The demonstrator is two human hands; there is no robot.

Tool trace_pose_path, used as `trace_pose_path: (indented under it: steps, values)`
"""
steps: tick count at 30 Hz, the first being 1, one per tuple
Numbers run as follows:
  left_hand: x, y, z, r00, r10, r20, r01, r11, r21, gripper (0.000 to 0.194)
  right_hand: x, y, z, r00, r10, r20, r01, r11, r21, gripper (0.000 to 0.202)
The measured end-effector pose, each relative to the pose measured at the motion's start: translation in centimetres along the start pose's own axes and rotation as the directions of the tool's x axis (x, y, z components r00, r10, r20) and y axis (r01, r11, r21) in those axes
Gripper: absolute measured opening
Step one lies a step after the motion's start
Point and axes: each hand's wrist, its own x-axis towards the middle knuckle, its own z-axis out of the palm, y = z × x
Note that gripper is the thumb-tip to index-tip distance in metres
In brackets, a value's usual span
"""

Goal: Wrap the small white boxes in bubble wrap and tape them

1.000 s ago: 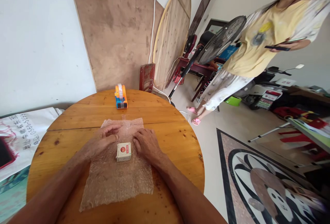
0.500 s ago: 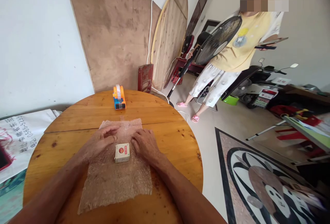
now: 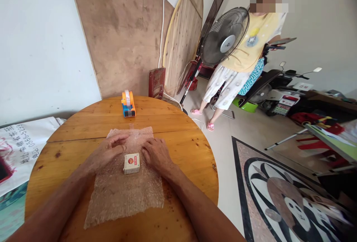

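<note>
A small cream box (image 3: 131, 163) with a red label rests on a sheet of bubble wrap (image 3: 126, 193), which lies flat on the round wooden table (image 3: 195, 152). My left hand (image 3: 110, 150) lies on the wrap's left edge, fingers apart and holding nothing. On the right side of the wrap rests my right hand (image 3: 157, 154), its fingers loosely bent and empty. The box sits between both hands and touches neither. Beyond the wrap's far edge stands an orange and blue tape dispenser (image 3: 128, 103).
A person (image 3: 251, 45) stands beyond the table beside a black standing fan (image 3: 225, 36). A red chair (image 3: 156, 82) is at the table's far edge. White printed sacking (image 3: 25, 149) lies at the left. A scooter (image 3: 281, 93) stands further right.
The fan head has turned to face me more, and the person's upper body has shifted left. Both my hands and the box hold their places on the wrap.
</note>
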Motion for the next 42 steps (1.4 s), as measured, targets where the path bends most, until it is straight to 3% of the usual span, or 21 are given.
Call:
trace_pose_path:
  steps: [14,24,36,42]
  values:
    - [0.4,-1.1,0.0,1.000,0.009,0.011,-0.009,0.999,-0.035,0.060,-0.1,0.1,0.3,1.000,-0.005,-0.022,0.005,1.000,0.000,0.016]
    - [0.1,-0.7,0.3,1.000,0.007,0.024,-0.005,0.996,-0.086,0.059,-0.1,0.0,0.2,1.000,0.006,-0.009,-0.006,1.000,0.014,0.016]
    - [0.0,-0.3,0.2,1.000,0.000,0.006,0.000,1.000,-0.011,0.058,-0.1,0.0,0.4,0.999,0.031,-0.036,-0.030,0.999,0.017,0.018]
    - [-0.1,-0.1,0.1,0.998,0.068,0.012,-0.068,0.997,0.034,0.057,0.1,-0.1,0.2,0.997,0.068,-0.021,-0.067,0.998,0.007,0.023]
